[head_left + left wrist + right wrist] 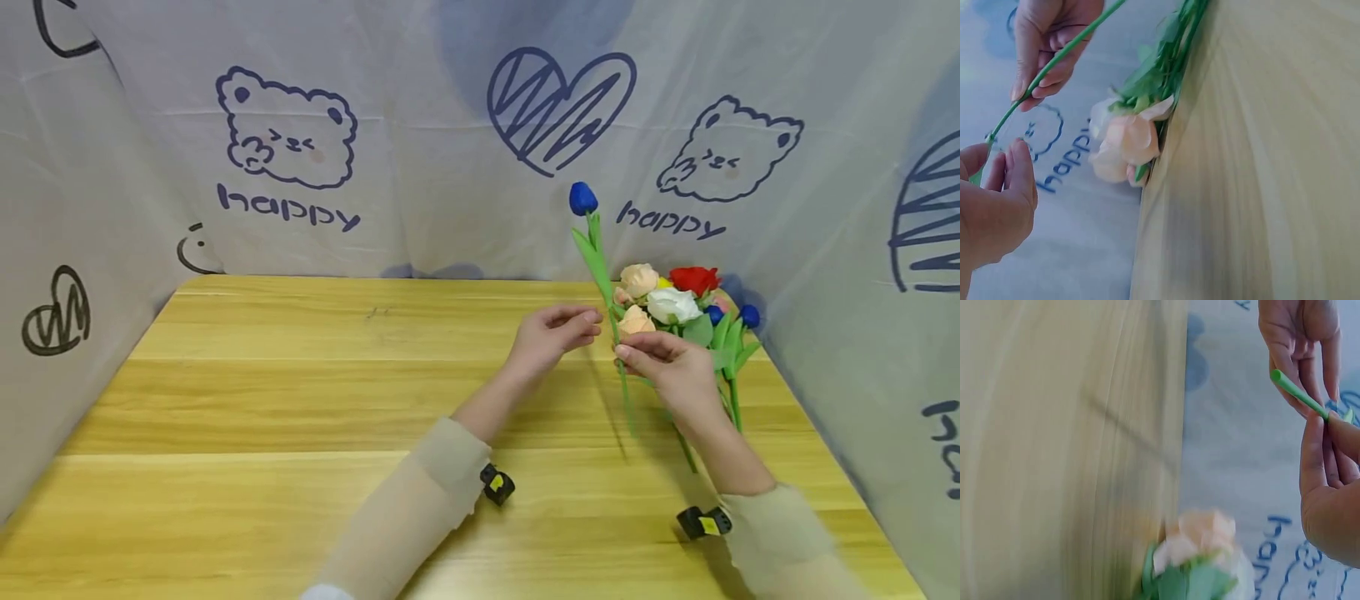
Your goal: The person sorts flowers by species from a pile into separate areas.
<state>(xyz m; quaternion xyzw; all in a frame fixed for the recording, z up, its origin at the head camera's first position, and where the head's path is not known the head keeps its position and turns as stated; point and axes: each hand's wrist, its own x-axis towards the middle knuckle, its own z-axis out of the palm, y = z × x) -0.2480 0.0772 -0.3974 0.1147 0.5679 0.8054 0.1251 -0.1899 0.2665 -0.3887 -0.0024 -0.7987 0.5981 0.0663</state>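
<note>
A blue tulip (582,198) with a long green stem stands nearly upright off the table in the head view. My right hand (678,375) pinches its stem between thumb and fingertips. Just left of the stem is my left hand (555,333), its fingers loosely bent and the thumb apart from them. In the left wrist view, the green stem (1063,53) runs past the spread thumb and fingers of my left hand (997,212). The stem's cut end (1277,376) shows in the right wrist view, where the blossom is hidden.
Behind my right hand lie other flowers: peach roses (639,280), a white rose (673,306), a red rose (694,280) and more blue tulips (748,316). Their stems point toward the near side of the wooden table (300,400). A printed cloth (420,167) walls the back and sides.
</note>
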